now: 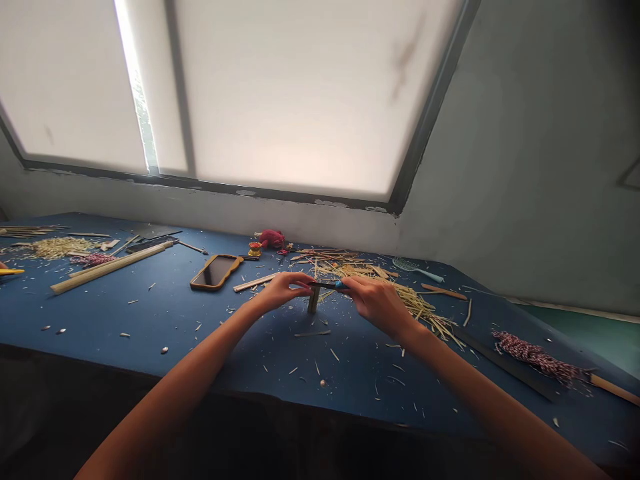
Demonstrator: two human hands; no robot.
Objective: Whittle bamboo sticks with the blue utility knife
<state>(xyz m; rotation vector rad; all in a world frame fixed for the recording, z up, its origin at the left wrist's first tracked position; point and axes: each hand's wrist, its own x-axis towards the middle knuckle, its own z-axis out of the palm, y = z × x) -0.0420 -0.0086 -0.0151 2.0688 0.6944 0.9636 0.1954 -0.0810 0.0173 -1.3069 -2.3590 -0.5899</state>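
My right hand (373,299) is closed around the blue handle of a knife (325,285). The dark blade points left and lies across the top of a short upright bamboo piece (313,301), whose lower end meets the table. My left hand (286,291) pinches at the top of that bamboo piece, close to the blade's tip; the exact finger contact is too small to make out. Thin bamboo strips (425,310) lie in a loose pile beside and behind my right hand.
The blue table (220,353) is strewn with shavings. Left of my hands lie a phone (216,273) in a yellow case and a long bamboo stick (113,268). To the right are a pale blue hairbrush (419,270) and red-white cord (540,359). A wall and window stand behind.
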